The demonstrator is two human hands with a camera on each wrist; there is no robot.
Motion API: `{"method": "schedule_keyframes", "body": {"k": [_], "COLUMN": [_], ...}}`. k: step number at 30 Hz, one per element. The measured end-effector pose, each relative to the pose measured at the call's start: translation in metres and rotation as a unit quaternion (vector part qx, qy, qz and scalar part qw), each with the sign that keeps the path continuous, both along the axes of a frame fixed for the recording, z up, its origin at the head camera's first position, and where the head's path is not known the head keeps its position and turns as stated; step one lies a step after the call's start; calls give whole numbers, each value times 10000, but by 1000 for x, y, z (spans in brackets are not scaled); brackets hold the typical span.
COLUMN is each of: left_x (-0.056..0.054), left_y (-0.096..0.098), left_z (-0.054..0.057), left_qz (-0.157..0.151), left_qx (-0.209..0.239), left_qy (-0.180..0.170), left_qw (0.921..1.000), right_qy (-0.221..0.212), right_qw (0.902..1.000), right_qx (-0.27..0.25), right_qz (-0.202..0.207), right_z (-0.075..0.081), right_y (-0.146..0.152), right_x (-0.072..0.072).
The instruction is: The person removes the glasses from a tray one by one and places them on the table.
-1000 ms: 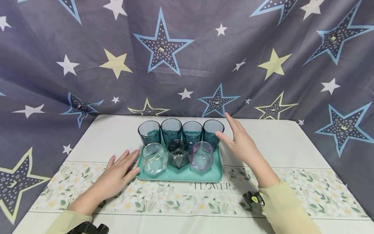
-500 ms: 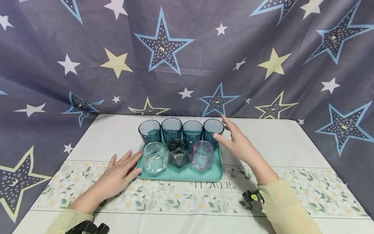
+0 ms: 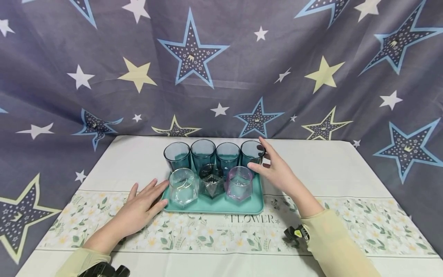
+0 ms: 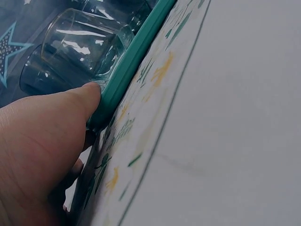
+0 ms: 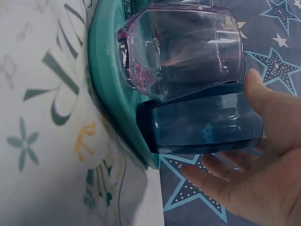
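Observation:
A turquoise tray [image 3: 214,207] bears a back row of several blue tumblers and a front row of three faceted glasses. My right hand [image 3: 278,171] is at the rightmost blue tumbler [image 5: 202,125], its thumb close to the rim on the near side and its spread fingers along the outer side. A gap shows between the index finger and the glass in the right wrist view. My left hand [image 3: 142,209] lies with extended fingers at the tray's left edge. Its thumb [image 4: 89,101] is right at the tray rim, near the clear faceted glass [image 3: 183,187].
A smoky black faceted glass [image 3: 212,181] and a pink-tinted one [image 3: 239,184] stand close beside the clear glass. The white tablecloth [image 3: 311,161] has a floral band. A star-patterned curtain [image 3: 225,69] hangs behind the table.
My right hand has moved left, bringing thumb and fingers in around the rightmost blue tumbler. The left hand has stayed nearly in place beside the tray. The glasses have not moved.

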State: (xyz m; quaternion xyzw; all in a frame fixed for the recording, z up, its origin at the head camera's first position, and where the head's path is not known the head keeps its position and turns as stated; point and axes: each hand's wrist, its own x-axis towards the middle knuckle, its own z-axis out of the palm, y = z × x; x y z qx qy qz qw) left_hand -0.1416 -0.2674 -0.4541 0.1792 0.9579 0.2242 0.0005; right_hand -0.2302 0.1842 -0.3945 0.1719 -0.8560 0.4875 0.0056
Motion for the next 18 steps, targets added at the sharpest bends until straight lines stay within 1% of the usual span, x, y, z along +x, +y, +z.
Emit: {"method": "schedule_keyframes", "body": {"k": [8,18], "left_x": [0,0], "left_y": [0,0], "left_z": [0,-1], "left_qz": [17,17], "left_qx": [17,13], "left_qy": [-13,-7], "left_qw": [10000,10000], "right_qy": [10,29], "right_qw": [9998,9997], "right_qx": [-193,-237], "right_qz": [-62,-109], "right_z": [-2,-7], "right_y": [-4,-6], "right_x": [0,0]}}
